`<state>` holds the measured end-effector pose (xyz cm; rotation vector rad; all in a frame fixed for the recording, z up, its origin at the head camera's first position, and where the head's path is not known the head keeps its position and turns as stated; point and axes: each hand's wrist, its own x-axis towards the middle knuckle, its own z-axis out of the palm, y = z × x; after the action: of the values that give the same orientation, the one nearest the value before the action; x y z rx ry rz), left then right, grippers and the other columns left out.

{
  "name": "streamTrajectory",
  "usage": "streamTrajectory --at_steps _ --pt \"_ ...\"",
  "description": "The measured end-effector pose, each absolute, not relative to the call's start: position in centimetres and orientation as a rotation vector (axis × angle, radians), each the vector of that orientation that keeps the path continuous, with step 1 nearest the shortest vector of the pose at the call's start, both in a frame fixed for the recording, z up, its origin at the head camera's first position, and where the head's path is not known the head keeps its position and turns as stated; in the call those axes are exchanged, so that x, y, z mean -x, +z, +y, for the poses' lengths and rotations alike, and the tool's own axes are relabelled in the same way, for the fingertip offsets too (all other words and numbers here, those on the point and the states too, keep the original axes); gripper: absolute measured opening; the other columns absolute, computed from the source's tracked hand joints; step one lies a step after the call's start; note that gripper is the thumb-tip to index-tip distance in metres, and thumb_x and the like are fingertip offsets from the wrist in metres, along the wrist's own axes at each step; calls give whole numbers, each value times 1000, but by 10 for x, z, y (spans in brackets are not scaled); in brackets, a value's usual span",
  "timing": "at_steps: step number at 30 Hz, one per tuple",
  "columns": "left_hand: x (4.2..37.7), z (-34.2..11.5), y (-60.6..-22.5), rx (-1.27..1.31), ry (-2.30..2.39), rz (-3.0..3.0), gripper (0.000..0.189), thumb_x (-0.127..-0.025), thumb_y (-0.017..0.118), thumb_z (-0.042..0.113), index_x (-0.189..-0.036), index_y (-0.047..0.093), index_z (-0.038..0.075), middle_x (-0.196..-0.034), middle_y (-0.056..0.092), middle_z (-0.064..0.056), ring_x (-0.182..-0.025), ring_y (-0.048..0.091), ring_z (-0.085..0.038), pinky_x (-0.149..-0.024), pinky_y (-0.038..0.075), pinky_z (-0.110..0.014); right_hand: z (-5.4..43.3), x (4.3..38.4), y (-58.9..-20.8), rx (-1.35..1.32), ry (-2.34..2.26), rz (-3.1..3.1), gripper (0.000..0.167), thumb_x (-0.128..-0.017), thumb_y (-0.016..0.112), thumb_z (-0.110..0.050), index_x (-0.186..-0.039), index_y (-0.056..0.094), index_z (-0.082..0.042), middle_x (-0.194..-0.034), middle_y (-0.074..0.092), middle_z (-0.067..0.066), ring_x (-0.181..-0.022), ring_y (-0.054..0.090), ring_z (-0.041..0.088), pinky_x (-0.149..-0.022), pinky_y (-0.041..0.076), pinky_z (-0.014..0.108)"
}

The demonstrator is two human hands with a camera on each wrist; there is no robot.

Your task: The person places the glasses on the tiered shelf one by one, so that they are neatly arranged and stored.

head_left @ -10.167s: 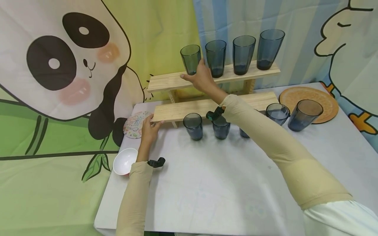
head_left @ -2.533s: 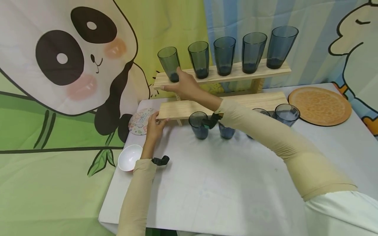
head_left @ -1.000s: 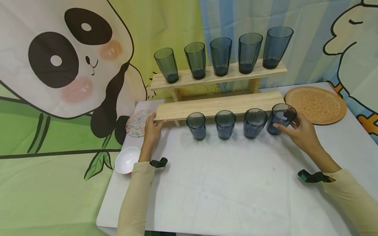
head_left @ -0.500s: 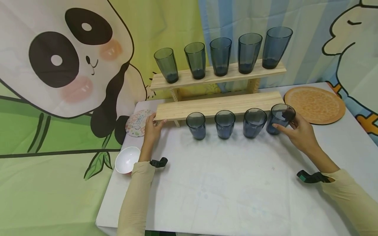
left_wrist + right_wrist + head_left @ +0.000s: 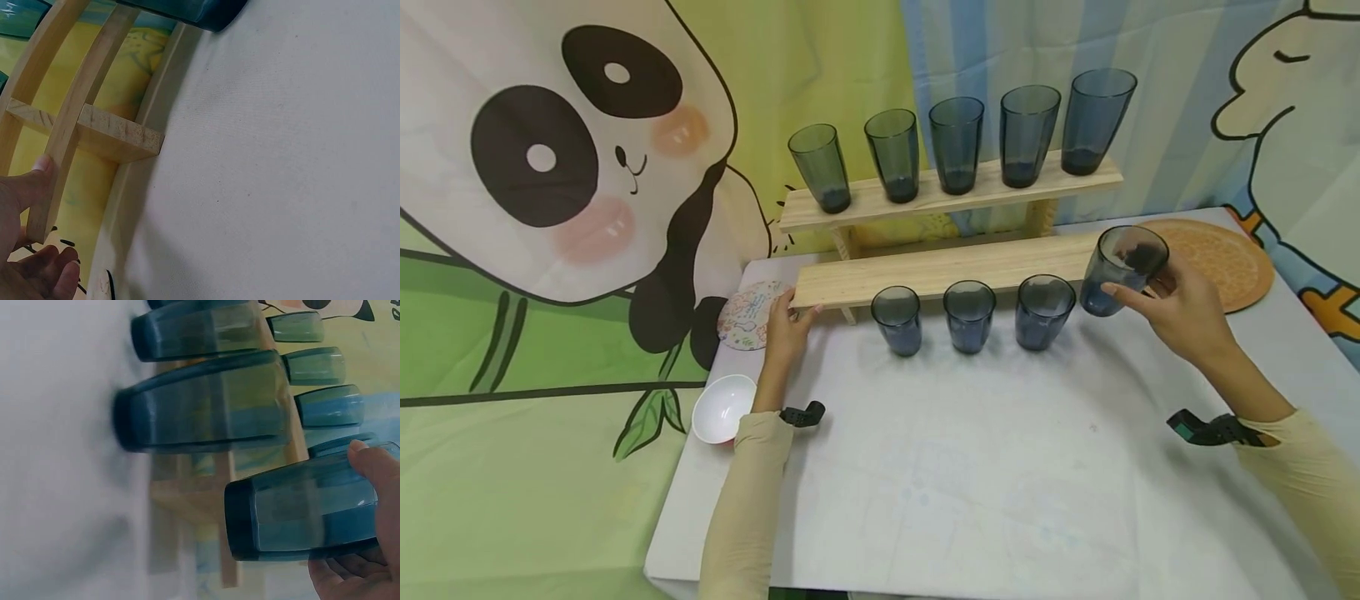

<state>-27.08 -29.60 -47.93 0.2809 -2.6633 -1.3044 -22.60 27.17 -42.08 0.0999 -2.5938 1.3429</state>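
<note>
My right hand [image 5: 1187, 312] grips a blue-tinted drinking glass [image 5: 1120, 271] by its side, thumb in front and fingers behind. The glass is upright and off the table, at the right end of the lower board; in the right wrist view its thick base [image 5: 240, 522] hangs free. My left hand [image 5: 786, 333] holds the left end of the two-tier wooden shelf's lower board [image 5: 940, 271], its thumb on the front edge in the left wrist view. Three similar glasses stand on the table before the shelf, one of them nearest the held glass [image 5: 1045, 312].
Several matching glasses [image 5: 957, 146] stand in a row along the upper board [image 5: 917, 196]. A round orange-brown mat [image 5: 1232, 267] lies at the right, partly behind my right hand. A white bowl [image 5: 722, 408] and a patterned round mat [image 5: 748, 317] are at the left table edge.
My right hand set a glass at the upper board's left end, moved right, took the rightmost table glass and has now lifted it. My left hand stays on the lower board.
</note>
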Motion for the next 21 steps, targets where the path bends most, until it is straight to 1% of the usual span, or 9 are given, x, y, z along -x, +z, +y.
streamTrajectory --at_steps 1,3,6,11,13,15,17,19,21 --pt "270 -296 -479 -284 -1302 -2664 76 -101 73 38 -161 38 5 -160 39 -22 -146 47 -44 -119 45 -49 271 229 -416 -95 1327 -2591 69 -96 80 -36 -152 52 -9 -145 59 24 -140 57 17 -106 42 4" --pt "269 -297 -478 -279 -1302 -2665 76 -101 73 37 -161 38 5 -162 38 -22 -146 47 -44 -120 45 -49 270 237 -407 -85 1324 -2584 69 -96 79 -38 -152 53 -7 -146 59 25 -144 54 29 -112 42 11" --pt "269 -298 -478 -271 -1304 -2664 76 -101 73 37 -161 38 4 -164 36 -22 -145 47 -44 -120 45 -48 268 251 -398 -55 1297 -2593 69 -96 77 -44 -149 54 -7 -145 59 26 -144 52 38 -119 43 25" --pt "270 -300 -478 -287 -1292 -2668 77 -102 72 36 -161 37 4 -164 36 -22 -145 47 -44 -120 44 -49 262 279 -394 -59 1324 -2577 64 -95 77 -48 -143 56 -11 -145 59 23 -144 51 39 -123 42 44" --pt "270 -301 -478 -289 -1290 -2666 76 -102 72 36 -162 37 3 -164 36 -22 -145 47 -44 -120 44 -49 260 288 -395 -60 1307 -2570 63 -95 77 -49 -141 57 -12 -139 62 21 -138 56 34 -119 46 41" --pt "270 -301 -478 -284 -1292 -2665 76 -102 72 35 -162 36 3 -164 36 -22 -145 47 -44 -121 44 -49 260 295 -397 -56 1289 -2568 64 -94 77 -51 -140 58 -12 -131 64 17 -124 59 28 -106 49 33" --pt "270 -300 -478 -279 -1293 -2667 76 -102 71 35 -162 36 3 -164 36 -22 -145 47 -44 -121 44 -49 260 301 -400 -44 1275 -2571 64 -93 77 -53 -139 58 -12 -124 64 12 -110 58 19 -93 47 23" --pt "270 -299 -479 -276 -1296 -2670 76 -102 71 36 -162 36 4 -164 36 -22 -146 46 -44 -121 44 -48 261 304 -403 -42 1266 -2569 64 -93 78 -53 -136 59 -10 -117 62 9 -98 51 16 -80 39 21" --pt "271 -299 -479 -276 -1296 -2673 76 -102 71 36 -162 36 4 -164 36 -22 -146 46 -44 -121 43 -48 262 305 -404 -30 1257 -2579 67 -92 78 -55 -137 59 -9 -118 63 8 -97 50 13 -79 39 19"
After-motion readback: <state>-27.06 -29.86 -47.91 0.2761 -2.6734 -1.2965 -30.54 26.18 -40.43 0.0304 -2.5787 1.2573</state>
